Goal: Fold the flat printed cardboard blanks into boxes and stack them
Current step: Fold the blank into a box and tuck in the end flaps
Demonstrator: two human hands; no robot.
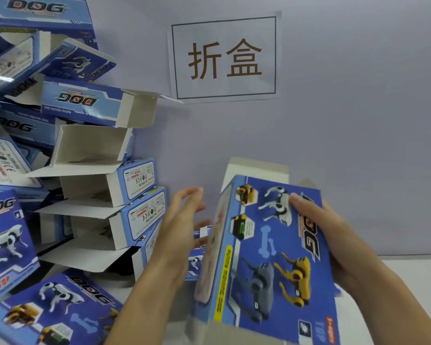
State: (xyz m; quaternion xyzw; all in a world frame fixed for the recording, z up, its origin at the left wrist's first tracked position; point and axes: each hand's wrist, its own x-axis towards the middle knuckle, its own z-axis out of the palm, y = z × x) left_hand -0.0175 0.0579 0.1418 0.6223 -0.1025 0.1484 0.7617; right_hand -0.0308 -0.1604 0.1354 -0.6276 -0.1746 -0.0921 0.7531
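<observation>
A blue printed box [266, 247] with pictures of robot dogs is raised in front of me, formed into shape, its white far flap standing up. My right hand [334, 235] grips its right edge, thumb on the printed face. My left hand [182, 227] hovers just left of the box with fingers spread and straight, apart from its side panel. A tall stack of folded boxes [102, 195] with open white flaps stands at the left. A flat blank [197, 260] shows partly behind my left hand.
More blue boxes [47, 310] lie in the lower left corner and lean at the far left. A paper sign [224, 58] with two characters is taped on the pale wall behind. The white tabletop [413, 270] shows at the right.
</observation>
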